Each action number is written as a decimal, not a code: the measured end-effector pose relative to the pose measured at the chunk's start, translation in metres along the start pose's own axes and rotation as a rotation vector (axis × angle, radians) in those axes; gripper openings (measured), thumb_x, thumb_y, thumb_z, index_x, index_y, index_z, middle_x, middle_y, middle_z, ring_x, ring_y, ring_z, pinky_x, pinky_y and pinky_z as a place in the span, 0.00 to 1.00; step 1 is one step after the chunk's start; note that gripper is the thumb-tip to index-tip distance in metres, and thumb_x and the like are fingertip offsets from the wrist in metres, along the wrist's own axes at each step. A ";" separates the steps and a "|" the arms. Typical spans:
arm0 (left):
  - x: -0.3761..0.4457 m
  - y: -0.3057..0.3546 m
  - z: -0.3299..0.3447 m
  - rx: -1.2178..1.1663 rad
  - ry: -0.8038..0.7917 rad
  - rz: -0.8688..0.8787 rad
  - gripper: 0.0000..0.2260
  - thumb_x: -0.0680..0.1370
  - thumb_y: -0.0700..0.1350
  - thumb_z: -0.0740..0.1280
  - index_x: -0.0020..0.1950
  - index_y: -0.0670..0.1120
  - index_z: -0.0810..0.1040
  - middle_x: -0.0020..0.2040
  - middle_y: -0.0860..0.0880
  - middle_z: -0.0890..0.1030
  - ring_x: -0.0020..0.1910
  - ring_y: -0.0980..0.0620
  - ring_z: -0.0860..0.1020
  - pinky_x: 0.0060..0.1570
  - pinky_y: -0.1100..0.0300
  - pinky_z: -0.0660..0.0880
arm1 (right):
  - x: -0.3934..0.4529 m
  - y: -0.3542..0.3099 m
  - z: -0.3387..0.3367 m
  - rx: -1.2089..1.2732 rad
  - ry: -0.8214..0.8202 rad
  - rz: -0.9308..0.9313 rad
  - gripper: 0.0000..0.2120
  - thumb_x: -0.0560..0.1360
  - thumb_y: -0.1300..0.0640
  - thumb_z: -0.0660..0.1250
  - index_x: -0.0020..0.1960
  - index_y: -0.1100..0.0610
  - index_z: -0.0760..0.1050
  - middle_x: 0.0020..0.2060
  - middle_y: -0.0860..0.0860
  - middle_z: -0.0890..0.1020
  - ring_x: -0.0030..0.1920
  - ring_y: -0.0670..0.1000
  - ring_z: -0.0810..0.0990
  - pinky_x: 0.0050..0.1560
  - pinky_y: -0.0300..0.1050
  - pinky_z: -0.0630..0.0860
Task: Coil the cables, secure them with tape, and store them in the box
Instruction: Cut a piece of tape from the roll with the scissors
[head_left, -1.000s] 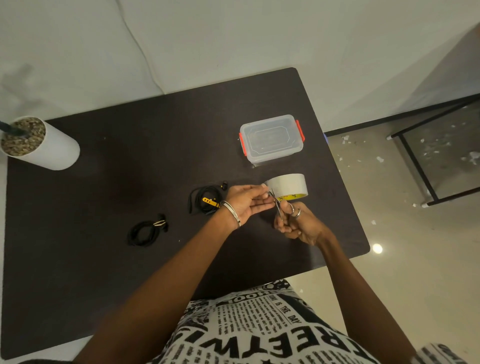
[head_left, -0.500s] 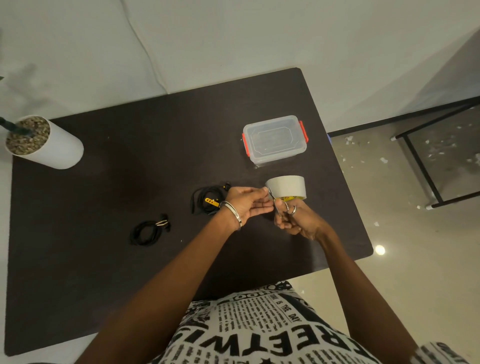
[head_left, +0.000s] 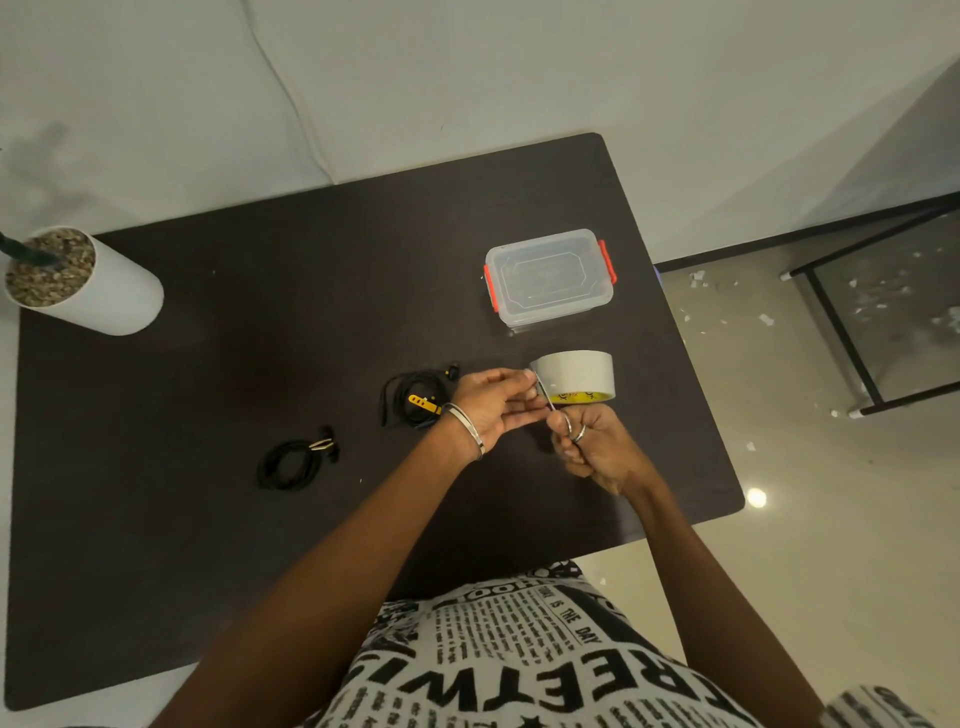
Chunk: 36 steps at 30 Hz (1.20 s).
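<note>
A grey tape roll (head_left: 574, 376) stands on the dark table (head_left: 260, 322), in front of a clear lidded box (head_left: 550, 278) with red clips. My left hand (head_left: 493, 405) pinches the tape's free end at the roll's left side. My right hand (head_left: 592, 447) grips small metal scissors (head_left: 545, 399), whose blades point up at the tape strip between my hands. A black coiled cable with a yellow tie (head_left: 415, 402) lies just left of my left hand. A second black coil (head_left: 293, 462) lies farther left.
A white cylinder pot filled with gravel (head_left: 78, 286) stands at the table's far left corner. A wall runs behind the table. To the right is pale floor with a black-framed glass stand (head_left: 883, 312). The table's right edge is close to the tape roll.
Both hands stay at the tape roll with almost no movement. The view has shifted slightly.
</note>
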<state>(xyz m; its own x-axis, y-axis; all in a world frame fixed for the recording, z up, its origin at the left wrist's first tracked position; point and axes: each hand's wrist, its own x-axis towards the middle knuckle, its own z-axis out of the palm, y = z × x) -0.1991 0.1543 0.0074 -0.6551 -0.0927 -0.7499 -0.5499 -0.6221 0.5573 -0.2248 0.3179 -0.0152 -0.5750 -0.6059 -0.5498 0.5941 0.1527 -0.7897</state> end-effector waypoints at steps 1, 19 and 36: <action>0.001 0.000 0.000 0.006 -0.002 -0.005 0.02 0.76 0.35 0.67 0.44 0.37 0.78 0.33 0.43 0.79 0.33 0.50 0.82 0.39 0.52 0.82 | 0.000 0.001 0.000 0.006 -0.006 -0.006 0.20 0.73 0.47 0.70 0.28 0.57 0.71 0.22 0.51 0.69 0.20 0.46 0.61 0.22 0.34 0.56; 0.004 -0.003 0.002 0.154 -0.047 -0.020 0.02 0.75 0.37 0.68 0.44 0.39 0.80 0.30 0.48 0.80 0.35 0.53 0.80 0.52 0.52 0.78 | 0.007 -0.004 -0.003 0.049 -0.032 0.070 0.32 0.58 0.27 0.71 0.28 0.58 0.71 0.25 0.54 0.71 0.22 0.47 0.62 0.25 0.37 0.53; 0.001 0.021 -0.012 0.548 0.052 0.047 0.04 0.74 0.45 0.69 0.44 0.45 0.79 0.37 0.49 0.80 0.43 0.50 0.82 0.53 0.50 0.77 | -0.006 -0.002 -0.010 -0.059 -0.080 0.165 0.33 0.58 0.29 0.72 0.29 0.60 0.70 0.26 0.55 0.72 0.24 0.48 0.63 0.21 0.31 0.56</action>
<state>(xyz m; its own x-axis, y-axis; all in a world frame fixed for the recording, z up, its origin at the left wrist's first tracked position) -0.2055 0.1315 0.0139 -0.6668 -0.1577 -0.7284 -0.7189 -0.1215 0.6844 -0.2282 0.3292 -0.0130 -0.4246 -0.6290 -0.6513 0.6408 0.2994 -0.7069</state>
